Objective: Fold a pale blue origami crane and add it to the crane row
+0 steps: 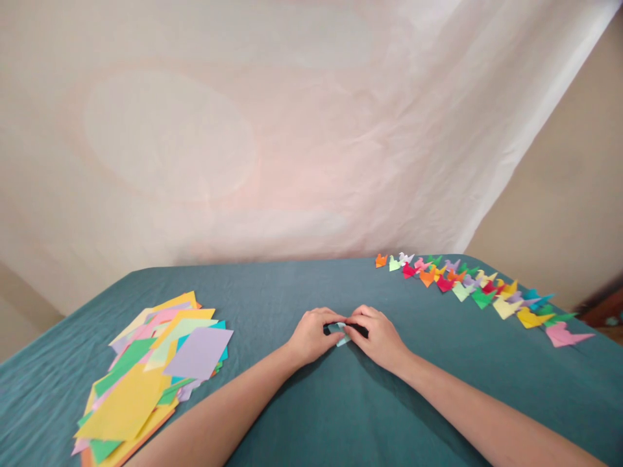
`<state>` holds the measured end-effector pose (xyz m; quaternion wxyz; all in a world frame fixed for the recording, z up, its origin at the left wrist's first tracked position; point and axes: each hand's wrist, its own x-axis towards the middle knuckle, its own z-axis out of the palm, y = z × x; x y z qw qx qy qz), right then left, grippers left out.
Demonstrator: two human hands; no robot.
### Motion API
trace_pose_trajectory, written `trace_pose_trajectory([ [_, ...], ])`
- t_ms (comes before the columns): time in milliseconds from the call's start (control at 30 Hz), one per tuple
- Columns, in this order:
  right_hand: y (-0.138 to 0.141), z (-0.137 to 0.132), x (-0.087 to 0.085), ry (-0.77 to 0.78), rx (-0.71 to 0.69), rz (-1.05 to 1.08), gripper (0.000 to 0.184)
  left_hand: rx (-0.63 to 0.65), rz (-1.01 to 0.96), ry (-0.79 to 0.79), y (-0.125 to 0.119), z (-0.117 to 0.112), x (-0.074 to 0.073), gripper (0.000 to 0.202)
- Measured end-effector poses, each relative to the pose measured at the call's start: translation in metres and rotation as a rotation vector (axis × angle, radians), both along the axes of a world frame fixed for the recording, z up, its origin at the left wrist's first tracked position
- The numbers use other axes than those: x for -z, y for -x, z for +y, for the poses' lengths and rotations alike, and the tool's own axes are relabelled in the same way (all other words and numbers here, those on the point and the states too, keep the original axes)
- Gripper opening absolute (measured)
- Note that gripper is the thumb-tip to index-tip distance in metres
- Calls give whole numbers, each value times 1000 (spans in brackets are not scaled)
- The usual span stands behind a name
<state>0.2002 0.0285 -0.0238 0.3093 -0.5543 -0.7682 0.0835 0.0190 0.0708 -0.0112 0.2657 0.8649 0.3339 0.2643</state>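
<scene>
A small folded piece of light blue paper point(343, 340) is held between both hands, low over the middle of the table. My left hand point(314, 334) pinches its left side, thumb below and fingers above. From the other side my right hand point(374, 334) grips it the same way, with the fingertips of the two hands nearly meeting. Much of the paper is hidden behind the fingers, so its exact folds cannot be made out.
On the left lies a loose pile of coloured paper sheets point(126, 402), with a lilac sheet point(199, 352) on top. Rows of small folded paper cranes point(481, 298) stand along the right. A dark green cloth point(272, 292) covers the table; a pale curtain point(302, 130) hangs behind it.
</scene>
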Motion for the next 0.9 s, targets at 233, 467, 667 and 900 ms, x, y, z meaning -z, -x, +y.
trace_pose_trajectory([
  [233, -1, -1, -1, -8, -20, -29, 15, -76, 36, -18, -3, -1, 3, 28],
  [467, 0, -4, 0, -96, -32, -116, 13, -107, 76, -80, -3, -4, 3, 24],
  [667, 2, -8, 0, -166, -50, -218, 14, -84, 135, -163, -3, -10, 0, 25],
  [900, 1, -7, -3, -227, -73, -338, 15, -34, 225, -293, -2, -16, -6, 22],
])
